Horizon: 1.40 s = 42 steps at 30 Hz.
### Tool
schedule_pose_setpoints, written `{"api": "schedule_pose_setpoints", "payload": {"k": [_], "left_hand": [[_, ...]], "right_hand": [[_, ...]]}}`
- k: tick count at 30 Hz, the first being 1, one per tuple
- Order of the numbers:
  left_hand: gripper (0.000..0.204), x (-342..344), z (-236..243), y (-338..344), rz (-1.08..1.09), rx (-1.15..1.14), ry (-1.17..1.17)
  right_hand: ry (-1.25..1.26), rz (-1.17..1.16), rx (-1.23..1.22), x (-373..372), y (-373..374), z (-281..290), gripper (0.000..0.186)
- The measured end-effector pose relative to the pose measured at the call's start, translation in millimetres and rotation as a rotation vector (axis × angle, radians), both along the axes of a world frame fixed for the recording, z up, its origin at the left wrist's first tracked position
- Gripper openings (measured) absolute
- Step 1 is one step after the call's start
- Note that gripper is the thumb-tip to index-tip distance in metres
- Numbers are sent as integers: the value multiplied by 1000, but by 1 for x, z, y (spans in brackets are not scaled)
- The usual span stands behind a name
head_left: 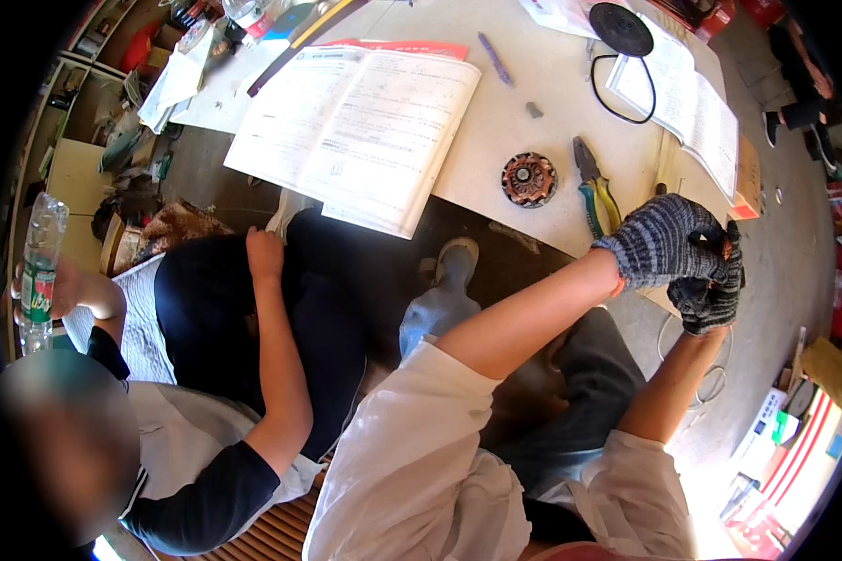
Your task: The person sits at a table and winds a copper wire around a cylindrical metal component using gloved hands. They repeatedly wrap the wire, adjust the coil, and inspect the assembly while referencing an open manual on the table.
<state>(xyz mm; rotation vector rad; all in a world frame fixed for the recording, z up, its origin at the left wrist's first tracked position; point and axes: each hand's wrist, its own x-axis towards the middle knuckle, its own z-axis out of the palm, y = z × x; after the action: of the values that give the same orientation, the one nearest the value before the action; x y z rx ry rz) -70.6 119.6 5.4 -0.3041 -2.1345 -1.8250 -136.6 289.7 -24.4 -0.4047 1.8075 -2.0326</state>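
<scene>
My left hand (pixel 664 241) and my right hand (pixel 706 294) wear grey-and-black striped knit gloves. They meet over the table's near right corner, fingers curled in and closed together. A small coppery bit shows between the gloves, but what they hold is mostly hidden. Just left of them lie pliers (pixel 597 192) with yellow-green handles, jaws pointing away from me. Farther left sits a round motor part with copper windings (pixel 529 179). Behind my left hand, a slim tool with a dark end (pixel 661 188) is partly covered.
An open book (pixel 346 131) overhangs the table's near edge; another (pixel 711 126) lies at right by a cardboard box (pixel 747 178). A black disc (pixel 621 29), black cord loop (pixel 624 120) and pen (pixel 496 59) lie farther back. At left sits a person holding a plastic bottle (pixel 39 280).
</scene>
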Motion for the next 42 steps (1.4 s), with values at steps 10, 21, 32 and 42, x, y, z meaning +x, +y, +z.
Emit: {"api": "schedule_pose_setpoints", "payload": {"k": [10, 21, 32, 42], "left_hand": [[24, 3, 0, -26, 419, 127, 93], [22, 7, 7, -19, 355, 462, -18], [36, 2, 9, -12, 265, 605, -229], [39, -11, -7, -34, -46, 1177, -200]], "right_hand": [[-406, 123, -94, 9, -57, 48, 58], [259, -129, 70, 41, -60, 68, 24], [28, -80, -32, 31, -47, 71, 26], [11, 19, -54, 17, -48, 54, 28]]}}
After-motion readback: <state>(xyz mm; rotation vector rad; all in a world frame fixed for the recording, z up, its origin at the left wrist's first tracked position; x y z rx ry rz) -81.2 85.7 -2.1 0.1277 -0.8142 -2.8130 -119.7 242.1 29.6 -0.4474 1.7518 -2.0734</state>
